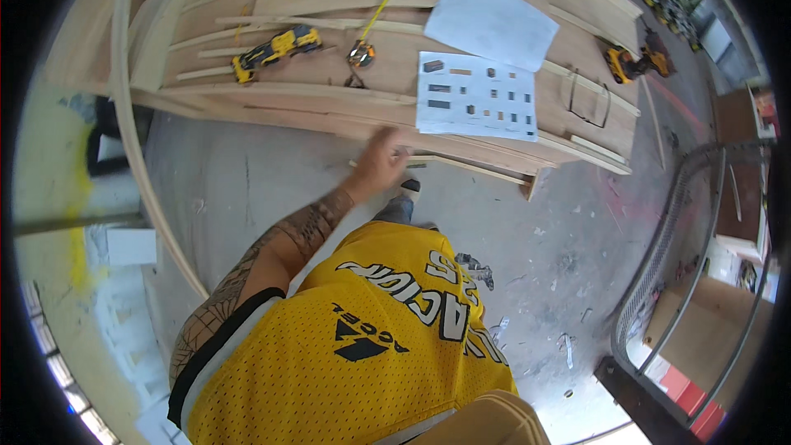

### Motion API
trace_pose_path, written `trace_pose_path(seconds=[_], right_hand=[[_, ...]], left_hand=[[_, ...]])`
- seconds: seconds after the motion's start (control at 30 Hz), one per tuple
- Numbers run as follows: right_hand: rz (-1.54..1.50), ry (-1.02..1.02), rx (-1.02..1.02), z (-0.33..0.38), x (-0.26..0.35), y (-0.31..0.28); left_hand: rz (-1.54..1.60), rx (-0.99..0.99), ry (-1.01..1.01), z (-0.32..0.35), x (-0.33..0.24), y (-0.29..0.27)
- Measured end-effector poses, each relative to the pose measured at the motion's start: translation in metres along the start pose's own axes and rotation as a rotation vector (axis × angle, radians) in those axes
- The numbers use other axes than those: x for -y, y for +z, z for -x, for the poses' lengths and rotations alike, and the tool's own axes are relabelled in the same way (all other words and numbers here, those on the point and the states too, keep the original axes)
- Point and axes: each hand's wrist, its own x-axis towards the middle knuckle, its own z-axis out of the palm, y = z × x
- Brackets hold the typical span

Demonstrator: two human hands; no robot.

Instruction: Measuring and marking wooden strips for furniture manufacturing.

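My left hand point(381, 163) is held in front of the near edge of a long wooden workpiece point(329, 119), over the grey floor. Its fingers look curled but are smeared by motion, and nothing can be made out in them. My right hand does not show. Closest to the left hand on the wood lies a printed sheet point(474, 119) with small pictures of parts, partly under a blank white sheet point(490, 21). To their left are a tape measure point(361, 53), its yellow blade drawn out, and a yellow-and-black power tool point(276, 51).
Eyeglasses point(589, 107) rest right of the sheets, and a yellow-and-black cordless tool point(638, 63) lies farther right. A long wooden strip point(125, 99) rises on the left. Metal railing point(671, 218) stands at right. A tan object point(494, 424) juts in at the bottom.
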Motion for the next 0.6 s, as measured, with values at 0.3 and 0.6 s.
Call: trace_pose_path(seconds=[0.3, 0.6], right_hand=[[-0.123, 0.112, -0.133, -0.014, 0.052, 0.007], [-0.157, -0.179, -0.116, 0.020, 0.081, 0.086]], left_hand=[[0.184, 0.876, -0.353, 0.155, 0.021, -0.020], [0.061, 0.571, -0.632, 0.210, 0.153, -0.112]])
